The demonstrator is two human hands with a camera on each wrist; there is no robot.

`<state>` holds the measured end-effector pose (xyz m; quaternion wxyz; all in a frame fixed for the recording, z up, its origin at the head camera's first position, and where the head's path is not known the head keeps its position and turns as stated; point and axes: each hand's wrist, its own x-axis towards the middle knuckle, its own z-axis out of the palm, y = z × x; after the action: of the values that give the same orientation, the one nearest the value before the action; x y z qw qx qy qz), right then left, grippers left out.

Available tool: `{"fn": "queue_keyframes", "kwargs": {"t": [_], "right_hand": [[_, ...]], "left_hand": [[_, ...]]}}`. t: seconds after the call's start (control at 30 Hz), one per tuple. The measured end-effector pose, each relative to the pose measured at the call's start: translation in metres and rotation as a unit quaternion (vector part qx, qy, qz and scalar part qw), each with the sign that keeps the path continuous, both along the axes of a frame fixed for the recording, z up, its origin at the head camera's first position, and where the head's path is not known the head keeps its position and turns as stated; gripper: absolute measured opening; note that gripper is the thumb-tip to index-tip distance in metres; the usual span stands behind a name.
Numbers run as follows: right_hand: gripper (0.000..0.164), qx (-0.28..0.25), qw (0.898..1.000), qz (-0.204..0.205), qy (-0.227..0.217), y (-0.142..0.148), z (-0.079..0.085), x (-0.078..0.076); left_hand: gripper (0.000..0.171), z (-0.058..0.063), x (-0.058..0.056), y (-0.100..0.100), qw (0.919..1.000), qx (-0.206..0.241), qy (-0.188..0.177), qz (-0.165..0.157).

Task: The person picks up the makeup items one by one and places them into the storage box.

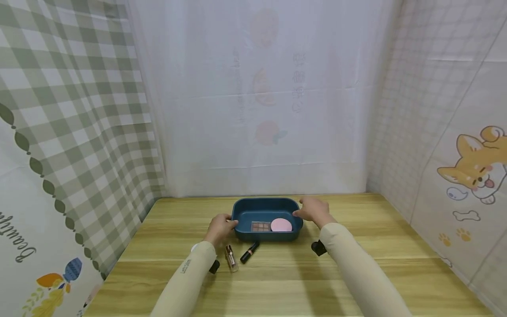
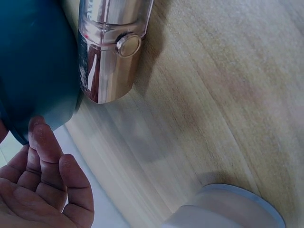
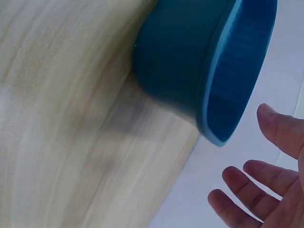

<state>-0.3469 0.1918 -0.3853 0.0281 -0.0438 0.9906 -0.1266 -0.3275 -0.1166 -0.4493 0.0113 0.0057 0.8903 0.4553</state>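
A dark blue rectangular bin (image 1: 266,203) stands at the back of the table, holding a brown eyeshadow palette (image 1: 260,226) and a round pink item (image 1: 281,225). My left hand (image 1: 219,229) is at the bin's left end; in the left wrist view its fingers (image 2: 47,147) lie outside the rim with the thumb tip on the other side, pinching it. At the right end is my right hand (image 1: 314,210), and the right wrist view shows its thumb and fingers (image 3: 244,190) spread apart, with a gap to the rim.
In front of the bin lie a rose-gold lipstick (image 1: 231,258) with a clear cap and a black lipstick tube (image 1: 250,252). A white round item (image 2: 228,209) stands near the left wrist, mostly hidden in the head view. Curtains (image 1: 261,97) enclose the wooden table (image 1: 273,286).
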Motion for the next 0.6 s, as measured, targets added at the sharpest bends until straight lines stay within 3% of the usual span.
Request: {"fn": "queue_keyframes", "kwargs": {"t": [0.23,0.6], "right_hand": [[0.058,-0.034,0.999,-0.011,-0.012,0.010,-0.004,0.007],[0.049,-0.072,0.997,0.006,-0.023,0.018,-0.024,0.011]], "left_hand": [[0.036,0.001,0.003,-0.002,0.9999,-0.006,0.012,-0.002],[0.040,0.005,0.007,-0.011,0.9998,-0.012,0.016,0.001]]}}
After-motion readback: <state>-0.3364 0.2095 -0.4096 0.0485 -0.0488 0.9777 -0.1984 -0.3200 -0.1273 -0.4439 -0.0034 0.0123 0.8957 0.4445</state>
